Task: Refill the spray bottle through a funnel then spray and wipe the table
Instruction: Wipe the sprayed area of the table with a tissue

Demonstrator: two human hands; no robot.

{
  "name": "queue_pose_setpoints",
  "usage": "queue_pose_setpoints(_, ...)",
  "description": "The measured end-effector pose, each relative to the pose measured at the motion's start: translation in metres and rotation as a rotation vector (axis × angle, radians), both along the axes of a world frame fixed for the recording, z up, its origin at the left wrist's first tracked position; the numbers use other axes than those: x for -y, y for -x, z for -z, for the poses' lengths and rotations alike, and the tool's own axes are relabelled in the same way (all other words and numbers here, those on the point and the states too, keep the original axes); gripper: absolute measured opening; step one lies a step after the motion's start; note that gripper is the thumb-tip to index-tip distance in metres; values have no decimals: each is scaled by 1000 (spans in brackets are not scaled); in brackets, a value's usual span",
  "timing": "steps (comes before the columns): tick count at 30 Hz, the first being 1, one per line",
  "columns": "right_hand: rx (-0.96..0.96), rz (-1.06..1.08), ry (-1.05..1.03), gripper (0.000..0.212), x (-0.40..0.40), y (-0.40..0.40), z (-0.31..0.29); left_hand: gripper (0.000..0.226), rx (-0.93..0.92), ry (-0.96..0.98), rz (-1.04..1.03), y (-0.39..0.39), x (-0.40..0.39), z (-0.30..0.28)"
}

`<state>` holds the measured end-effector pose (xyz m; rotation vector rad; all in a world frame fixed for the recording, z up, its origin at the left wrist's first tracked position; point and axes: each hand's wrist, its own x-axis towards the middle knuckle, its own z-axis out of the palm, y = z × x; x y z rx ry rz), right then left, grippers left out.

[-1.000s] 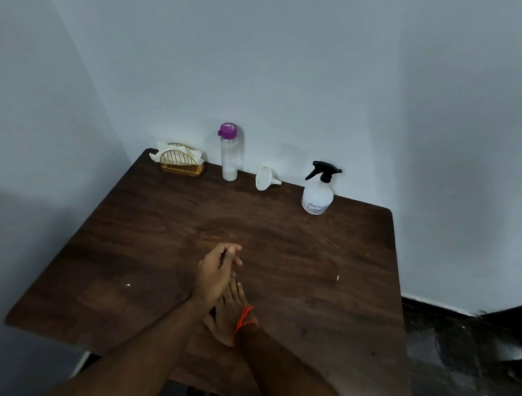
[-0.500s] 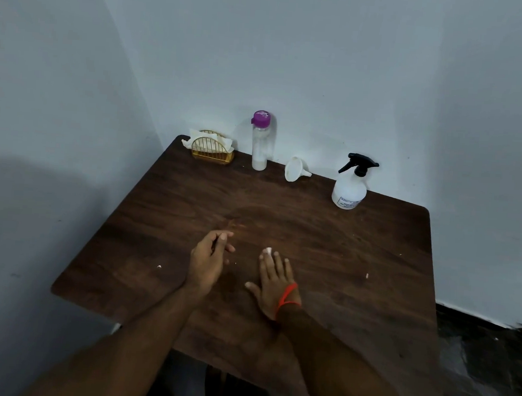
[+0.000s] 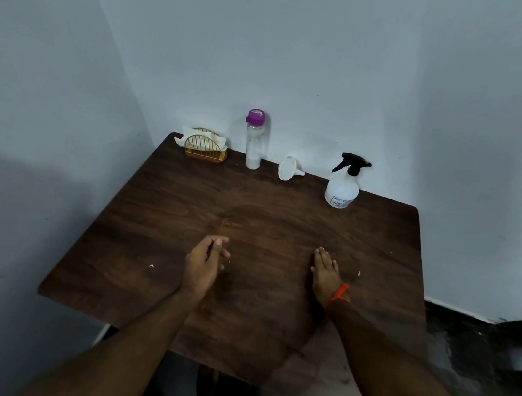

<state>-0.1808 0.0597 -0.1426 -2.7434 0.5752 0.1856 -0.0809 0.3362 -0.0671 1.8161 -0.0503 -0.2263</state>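
A white spray bottle (image 3: 342,191) with a black trigger head stands at the table's far right. A white funnel (image 3: 289,168) lies on its side left of it. A tall clear bottle (image 3: 254,141) with a purple cap stands further left, against the wall. My left hand (image 3: 204,263) hovers over the middle of the dark wooden table (image 3: 270,217), fingers loosely curled and holding nothing. My right hand (image 3: 327,272), with an orange wrist band, lies flat with straight fingers on the table. Both hands are well short of the bottles.
A gold wire holder (image 3: 205,149) with white paper napkins sits at the far left corner. Pale walls close in on the left and behind. Small white specks (image 3: 151,265) lie on the wood. Dark floor (image 3: 474,352) shows to the right.
My right hand has slid out from under the left and moved to the right across the table. The left hand has stayed about where it was. The view has shifted.
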Motion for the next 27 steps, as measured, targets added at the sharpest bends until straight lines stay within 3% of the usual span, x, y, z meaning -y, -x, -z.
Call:
queue_pose_setpoints(3, 72, -69, -43, 49, -16, -4, 2, 22, 4, -9, 25, 2, 5, 1)
queue_pose_setpoints(5, 23, -134, -149, 50, -24, 1, 12, 21, 8, -17, 37, 4, 7, 3)
queue_pose_setpoints(9, 211, -209, -5, 33, -7, 17, 8, 21, 6, -36, 63, 5, 12, 8)
queue_pose_setpoints(12, 341, -59, 58, 32, 29, 31, 0, 21, 6, -43, 76, 5, 14, 7)
queue_pose_setpoints(15, 339, 298, 76, 8, 64, 43, -10, 21, 23, -54, 84, 8, 15, 7)
queue_pose_setpoints(17, 280, 452, 20, 9, 76, 50, -11, 21, 30, -65, 86, 12, 15, 8)
queue_pose_setpoints(21, 325, 523, 13, 6, 74, 54, -8, 21, 34, -72, 99, 16, 17, 10)
queue_pose_setpoints(27, 156, 533, 18, 27, 65, 60, -7, 21, 17, -71, 122, 16, 23, 8)
